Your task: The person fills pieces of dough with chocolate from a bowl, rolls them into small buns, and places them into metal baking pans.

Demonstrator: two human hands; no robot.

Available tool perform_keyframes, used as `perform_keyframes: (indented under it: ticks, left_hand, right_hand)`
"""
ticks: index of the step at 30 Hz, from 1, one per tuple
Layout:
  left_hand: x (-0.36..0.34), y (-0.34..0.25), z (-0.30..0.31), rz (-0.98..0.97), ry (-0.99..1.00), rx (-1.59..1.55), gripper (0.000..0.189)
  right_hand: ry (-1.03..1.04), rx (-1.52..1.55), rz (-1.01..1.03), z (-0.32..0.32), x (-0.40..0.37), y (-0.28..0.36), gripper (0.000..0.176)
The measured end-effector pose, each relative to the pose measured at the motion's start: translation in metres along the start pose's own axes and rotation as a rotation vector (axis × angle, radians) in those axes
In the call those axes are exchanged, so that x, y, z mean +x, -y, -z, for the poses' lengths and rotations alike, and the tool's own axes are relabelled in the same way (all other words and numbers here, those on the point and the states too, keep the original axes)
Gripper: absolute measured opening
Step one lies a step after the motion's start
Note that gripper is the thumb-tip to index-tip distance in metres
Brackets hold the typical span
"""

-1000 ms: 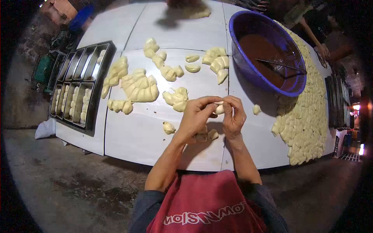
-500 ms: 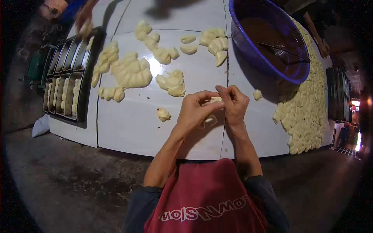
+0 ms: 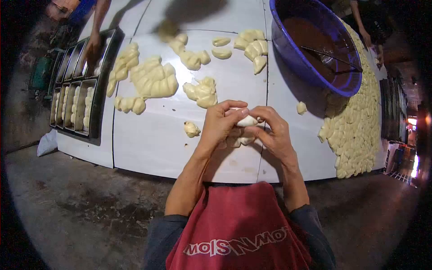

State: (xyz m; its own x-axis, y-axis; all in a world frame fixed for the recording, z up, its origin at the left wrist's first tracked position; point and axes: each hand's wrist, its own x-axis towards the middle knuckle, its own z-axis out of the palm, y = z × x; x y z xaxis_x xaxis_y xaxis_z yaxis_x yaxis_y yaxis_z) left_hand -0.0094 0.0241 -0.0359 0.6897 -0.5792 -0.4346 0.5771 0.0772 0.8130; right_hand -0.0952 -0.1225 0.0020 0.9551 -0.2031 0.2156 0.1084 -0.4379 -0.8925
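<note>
A small piece of pale dough is pinched between the fingers of both hands, just above the table. My left hand grips its left side with thumb and fingers. On the other side, my right hand holds the dough's right end between thumb and curled fingers. Beneath the hands lie a few flattened dough pieces, partly hidden. To the left of my left hand sits a small dough lump with dark specks. A larger dough cluster rests beyond it.
Divided metal baking pans stand at left, some with dough inside; another person's hand reaches into them. A purple tub of brown filling is at upper right. Many dough pieces cover the table's right side. Another person's arm shows behind.
My right hand has turned and opened away from the left, exposing more of the dough between them. The other person's hand at left has moved down into the pans.
</note>
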Motion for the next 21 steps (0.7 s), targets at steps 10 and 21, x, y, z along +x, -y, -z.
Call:
perform_keyframes:
  ticks: [10,21]
  left_hand:
    - [-0.037,-0.007,0.027,-0.451,0.11,1.05,0.089]
    - [-0.033,0.016,0.024,-0.578,0.179,1.291,0.042]
  right_hand:
    - [0.286,0.001,-0.431,0.01,-0.015,-0.036,0.031]
    - [0.455,-0.436,-0.042,0.02,-0.028,-0.013,0.048]
